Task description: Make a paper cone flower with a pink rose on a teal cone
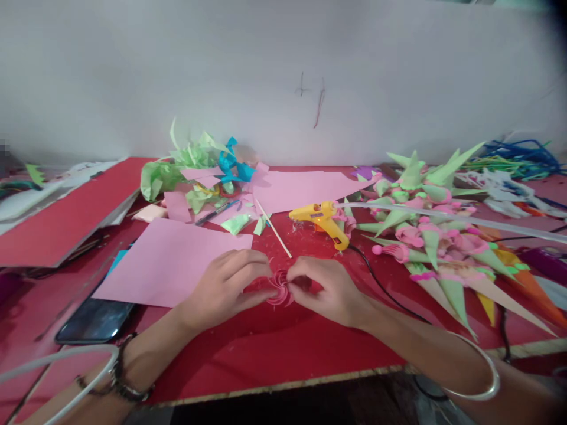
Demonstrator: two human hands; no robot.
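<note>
A small pink paper flower (279,288) with curled petals sits just above the red table (283,348), held between both hands. My left hand (225,286) pinches its left side with curled fingers. My right hand (325,289) pinches its right side. A yellow glue gun (322,219) lies a little beyond the hands, its black cord running right. A thin wooden stick (273,229) lies slanted beside it. A pink paper sheet (170,260) lies under and left of my left hand.
A black phone (95,320) lies at the left near the table edge. Crumpled green, pink and blue paper scraps (199,171) sit at the back. Several green and pink paper cones (434,236) crowd the right. A wall stands behind.
</note>
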